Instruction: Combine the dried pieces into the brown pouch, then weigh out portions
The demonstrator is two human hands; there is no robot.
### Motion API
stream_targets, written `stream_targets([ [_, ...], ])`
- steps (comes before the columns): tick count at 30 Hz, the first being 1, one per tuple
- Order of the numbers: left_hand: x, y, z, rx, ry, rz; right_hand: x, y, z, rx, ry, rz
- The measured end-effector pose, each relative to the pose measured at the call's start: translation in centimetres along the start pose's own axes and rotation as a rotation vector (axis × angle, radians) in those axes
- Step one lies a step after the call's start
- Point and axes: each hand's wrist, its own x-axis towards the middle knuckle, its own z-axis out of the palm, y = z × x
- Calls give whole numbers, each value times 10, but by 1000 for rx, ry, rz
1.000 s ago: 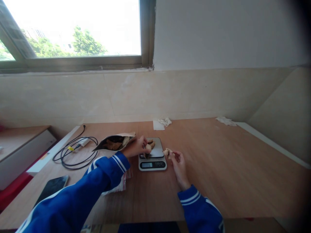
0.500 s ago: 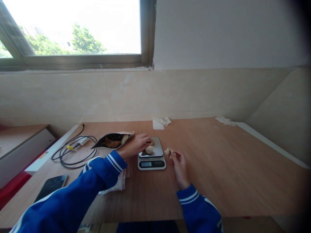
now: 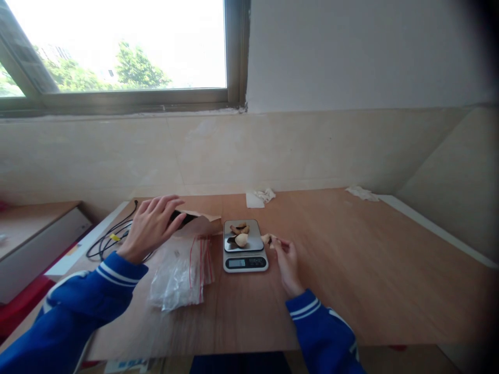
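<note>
A kitchen scale (image 3: pixel 246 263) with a small display stands on the table, bearing several dried pieces, brown ones (image 3: pixel 238 228) and a pale rounded one (image 3: pixel 241 240). At its right edge my right hand (image 3: pixel 287 262) pinches a pale, knobbly dried piece (image 3: pixel 267 239), whose exact kind I cannot make out. My left hand (image 3: pixel 154 223) is raised with fingers apart and holds nothing. It is over the left end of a brown pouch (image 3: pixel 212 221) with a dark opening, hiding much of it. Clear zip bags (image 3: pixel 177 280) with red seals lie left of the scale.
Coiled black cable (image 3: pixel 102 241) lies at the table's left, partly behind my left hand. White paper (image 3: pixel 255 200) with a crumpled tissue (image 3: pixel 266 195) is near the wall, another tissue (image 3: pixel 362 194) farther right. A window (image 3: pixel 136 47) is above.
My left hand has let go of the pieces on the scale and moved left over the pouch. My right hand has brought its piece slightly nearer the scale's edge.
</note>
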Motion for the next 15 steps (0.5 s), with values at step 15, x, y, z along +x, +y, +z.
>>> stream_targets([
  [15,37,-20,-4,-26,-387,-401,11,15,7,-445,-139,-421],
])
